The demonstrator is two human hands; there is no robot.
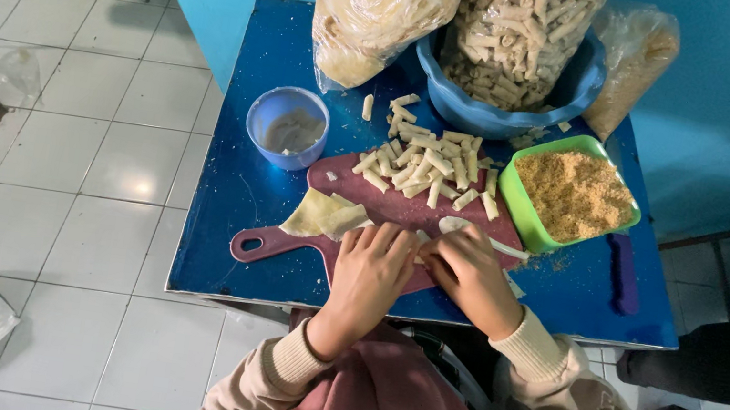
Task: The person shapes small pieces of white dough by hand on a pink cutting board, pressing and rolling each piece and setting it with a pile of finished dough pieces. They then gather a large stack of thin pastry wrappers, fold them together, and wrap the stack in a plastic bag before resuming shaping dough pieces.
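The left hand [370,268] and right hand [470,274] are covering whatever is lying between them on the cutting board [356,199], so what each grip is closing on is not showing. Both hands are also hiding the board's near edge. The picture's top edge is cutting off the bag of rolled sticks [522,26] and the bag of flat sheets [380,5]. The bowl [495,109] is hiding the third bag's [638,58] lower part.

rolls [424,168] on board [357,196], cup [288,127] left
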